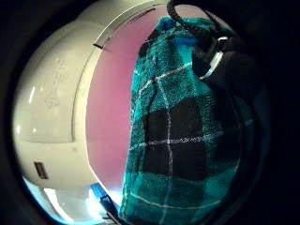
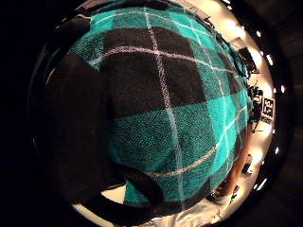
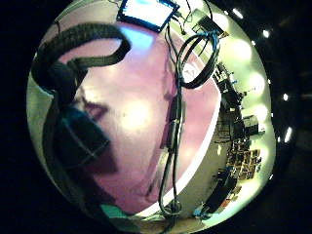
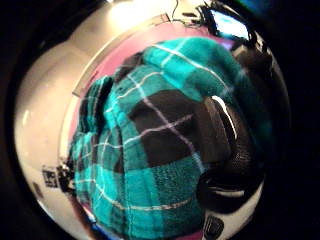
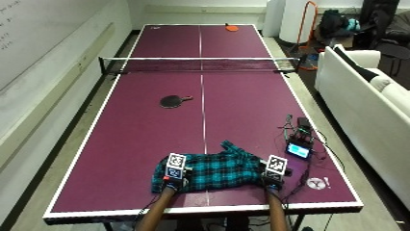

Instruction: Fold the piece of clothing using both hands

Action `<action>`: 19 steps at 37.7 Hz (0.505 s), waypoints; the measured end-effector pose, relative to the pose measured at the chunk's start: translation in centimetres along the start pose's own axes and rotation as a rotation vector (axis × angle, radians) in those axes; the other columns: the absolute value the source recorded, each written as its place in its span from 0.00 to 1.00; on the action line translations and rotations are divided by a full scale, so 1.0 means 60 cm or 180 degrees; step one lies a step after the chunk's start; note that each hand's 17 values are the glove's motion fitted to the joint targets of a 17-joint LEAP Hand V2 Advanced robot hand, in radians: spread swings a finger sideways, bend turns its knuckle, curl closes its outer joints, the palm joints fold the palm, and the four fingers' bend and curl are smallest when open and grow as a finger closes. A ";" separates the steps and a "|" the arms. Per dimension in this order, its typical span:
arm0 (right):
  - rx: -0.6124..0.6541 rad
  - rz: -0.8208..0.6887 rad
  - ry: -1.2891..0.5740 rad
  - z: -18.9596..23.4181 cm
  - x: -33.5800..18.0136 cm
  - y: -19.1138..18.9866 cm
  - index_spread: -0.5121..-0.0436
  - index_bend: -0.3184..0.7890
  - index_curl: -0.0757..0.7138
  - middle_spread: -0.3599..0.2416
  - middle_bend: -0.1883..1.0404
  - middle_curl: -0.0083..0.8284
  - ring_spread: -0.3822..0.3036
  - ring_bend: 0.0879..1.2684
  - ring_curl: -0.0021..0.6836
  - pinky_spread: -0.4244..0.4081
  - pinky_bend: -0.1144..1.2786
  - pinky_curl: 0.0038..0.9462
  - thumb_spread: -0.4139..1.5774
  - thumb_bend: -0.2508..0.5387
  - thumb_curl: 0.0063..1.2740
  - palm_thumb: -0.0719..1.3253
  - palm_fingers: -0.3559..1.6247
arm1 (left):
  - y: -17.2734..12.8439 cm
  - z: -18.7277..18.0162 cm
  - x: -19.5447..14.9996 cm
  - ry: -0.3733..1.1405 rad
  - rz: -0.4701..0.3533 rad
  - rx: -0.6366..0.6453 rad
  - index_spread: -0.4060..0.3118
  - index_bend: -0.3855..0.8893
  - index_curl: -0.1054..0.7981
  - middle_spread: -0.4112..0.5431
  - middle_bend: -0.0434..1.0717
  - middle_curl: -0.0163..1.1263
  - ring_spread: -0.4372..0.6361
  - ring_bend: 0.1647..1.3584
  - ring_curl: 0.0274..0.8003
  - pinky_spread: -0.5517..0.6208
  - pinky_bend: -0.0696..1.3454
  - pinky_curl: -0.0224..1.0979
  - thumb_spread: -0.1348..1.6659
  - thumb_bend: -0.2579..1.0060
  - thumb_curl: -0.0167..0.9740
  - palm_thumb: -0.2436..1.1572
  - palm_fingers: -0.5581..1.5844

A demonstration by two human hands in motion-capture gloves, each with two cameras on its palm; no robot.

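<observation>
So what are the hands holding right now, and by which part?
Both hold the teal and black plaid garment on the purple table: the left hand grips its left end, the right hand its right end.

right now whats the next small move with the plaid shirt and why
Probably lift both ends together and carry them away from the near edge to fold the plaid shirt over. The left hand and right hand each sit at an end, fingers curled on cloth, and it lies bunched on the table.
</observation>
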State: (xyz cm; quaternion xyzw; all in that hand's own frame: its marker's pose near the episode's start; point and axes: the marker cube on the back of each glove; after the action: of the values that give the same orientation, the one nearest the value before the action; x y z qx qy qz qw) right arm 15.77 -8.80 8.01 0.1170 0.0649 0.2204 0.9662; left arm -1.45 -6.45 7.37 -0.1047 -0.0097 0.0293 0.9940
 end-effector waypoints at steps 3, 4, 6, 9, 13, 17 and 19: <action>-0.0033 0.0183 -0.0099 0.020 0.038 -0.018 0.41 0.36 0.28 0.29 0.65 0.61 0.29 0.71 0.69 0.36 0.47 0.38 0.85 0.43 0.19 0.49 0.78 | -0.003 0.015 0.024 0.0029 0.0094 -0.0238 0.35 0.43 0.53 0.36 0.16 0.30 0.39 0.34 0.42 0.51 0.36 0.41 0.88 0.19 0.17 0.29 0.54; -0.0131 0.0219 -0.0223 0.031 0.038 -0.029 0.41 0.36 0.29 0.28 0.66 0.62 0.28 0.71 0.71 0.34 0.47 0.39 0.85 0.43 0.19 0.50 0.78 | -0.007 0.015 0.027 -0.0002 0.0095 -0.0215 0.35 0.43 0.53 0.36 0.16 0.30 0.40 0.34 0.43 0.51 0.36 0.41 0.88 0.19 0.17 0.28 0.54; -0.0359 0.0288 -0.0498 0.062 0.034 -0.056 0.40 0.41 0.32 0.27 0.68 0.63 0.27 0.72 0.74 0.29 0.49 0.41 0.84 0.47 0.21 0.56 0.82 | -0.016 0.011 0.029 -0.0077 0.0085 -0.0128 0.35 0.42 0.53 0.36 0.16 0.30 0.41 0.34 0.43 0.52 0.36 0.41 0.89 0.20 0.17 0.28 0.53; -0.0575 0.0338 -0.0913 0.072 0.028 -0.093 0.41 0.43 0.35 0.27 0.69 0.64 0.27 0.72 0.76 0.25 0.51 0.43 0.81 0.48 0.22 0.60 0.83 | -0.022 0.009 0.034 -0.0085 0.0102 -0.0088 0.36 0.42 0.53 0.37 0.16 0.29 0.41 0.35 0.43 0.52 0.36 0.41 0.90 0.20 0.17 0.27 0.53; -0.0574 0.0296 -0.1380 0.046 0.005 -0.141 0.42 0.43 0.39 0.28 0.70 0.65 0.26 0.73 0.79 0.21 0.52 0.45 0.77 0.47 0.25 0.65 0.84 | -0.028 0.006 0.037 -0.0067 0.0099 -0.0019 0.36 0.42 0.52 0.38 0.17 0.29 0.42 0.35 0.43 0.53 0.36 0.41 0.91 0.20 0.17 0.27 0.53; -0.0447 0.0158 -0.1496 -0.012 -0.036 -0.162 0.42 0.44 0.42 0.28 0.70 0.66 0.26 0.73 0.80 0.18 0.53 0.46 0.74 0.44 0.27 0.67 0.83 | -0.039 -0.005 0.024 -0.0153 -0.0016 0.0211 0.36 0.42 0.52 0.38 0.17 0.28 0.42 0.35 0.43 0.53 0.36 0.41 0.91 0.20 0.17 0.27 0.53; -0.0349 0.0025 -0.1489 -0.034 -0.068 -0.173 0.41 0.44 0.44 0.28 0.71 0.66 0.25 0.73 0.81 0.17 0.53 0.47 0.73 0.42 0.28 0.68 0.83 | -0.039 -0.012 0.019 -0.0095 -0.0058 0.0265 0.36 0.42 0.52 0.37 0.17 0.28 0.41 0.35 0.43 0.54 0.36 0.41 0.90 0.20 0.18 0.27 0.53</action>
State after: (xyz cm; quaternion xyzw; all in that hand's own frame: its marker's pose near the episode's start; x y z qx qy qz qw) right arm 16.04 -19.26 3.68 0.1126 -0.1732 0.1942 0.9590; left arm -0.15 -8.82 7.17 -0.0626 -0.0243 0.0222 0.9975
